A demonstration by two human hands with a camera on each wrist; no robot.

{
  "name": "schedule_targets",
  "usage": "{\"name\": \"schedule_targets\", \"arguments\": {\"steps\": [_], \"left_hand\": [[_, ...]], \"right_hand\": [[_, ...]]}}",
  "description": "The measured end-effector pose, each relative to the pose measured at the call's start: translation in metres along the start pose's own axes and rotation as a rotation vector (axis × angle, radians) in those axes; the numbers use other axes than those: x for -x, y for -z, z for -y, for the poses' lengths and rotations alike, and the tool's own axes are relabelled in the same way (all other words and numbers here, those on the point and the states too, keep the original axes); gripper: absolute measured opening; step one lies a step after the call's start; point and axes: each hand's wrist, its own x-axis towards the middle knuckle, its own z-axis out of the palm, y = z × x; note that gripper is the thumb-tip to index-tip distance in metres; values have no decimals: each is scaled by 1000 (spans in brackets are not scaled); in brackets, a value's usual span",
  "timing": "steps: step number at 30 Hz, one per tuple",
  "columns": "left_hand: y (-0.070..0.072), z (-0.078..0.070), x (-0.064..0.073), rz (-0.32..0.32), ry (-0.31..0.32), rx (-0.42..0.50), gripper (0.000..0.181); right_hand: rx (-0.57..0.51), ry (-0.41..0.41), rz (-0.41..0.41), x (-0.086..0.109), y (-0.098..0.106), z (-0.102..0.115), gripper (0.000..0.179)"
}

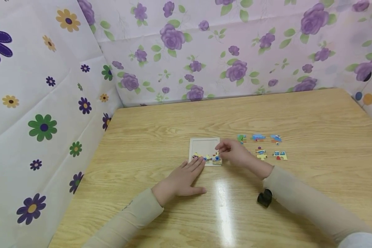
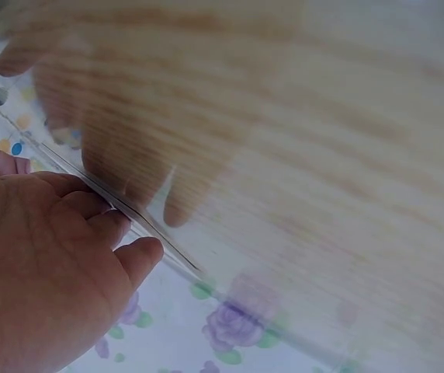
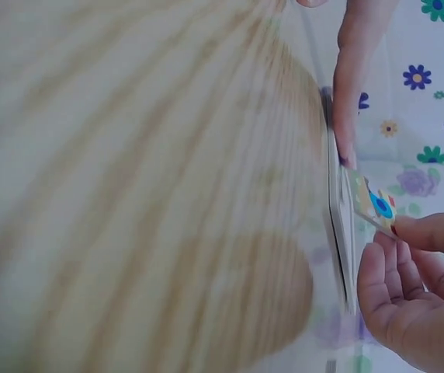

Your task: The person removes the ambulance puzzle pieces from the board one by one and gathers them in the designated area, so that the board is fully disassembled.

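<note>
A square white puzzle tray (image 1: pixel 205 146) lies flat on the table, with yellow and blue pieces along its near edge. My left hand (image 1: pixel 182 179) rests palm down there, its straight fingertips on the pieces at the near left. Between thumb and fingers, my right hand (image 1: pixel 236 154) pinches a puzzle piece (image 3: pixel 377 203) with a blue wheel on it. That piece is tilted at the tray's near right corner, its outer end raised in the right wrist view. In the left wrist view, the fingers of the left hand (image 2: pixel 51 256) lie along the tray's edge, partly hidden.
Several loose puzzle pieces (image 1: pixel 280 155) lie in two rows to the right of the tray, some partly behind the right hand. A small black device (image 1: pixel 265 198) sits at the right wrist. Flowered cloth (image 1: pixel 204 51) hangs behind the wooden table (image 1: pixel 155 127).
</note>
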Motion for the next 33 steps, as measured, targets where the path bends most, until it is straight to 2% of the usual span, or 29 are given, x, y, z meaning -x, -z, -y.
{"name": "schedule_targets", "arguments": {"steps": [7, 14, 23, 33], "left_hand": [[0, 0, 1, 0, -2, -16, 91], [1, -1, 1, -2, -14, -21, 91], [0, -2, 2, -3, -16, -8, 90], [0, -1, 2, -9, -21, -21, 89]], "right_hand": [[-23, -42, 29, 17, 16, -6, 17], [-19, -23, 50, 38, 33, -14, 18], [44, -33, 48, 72, 56, -22, 17], [132, -94, 31, 100, 84, -36, 19]]}}
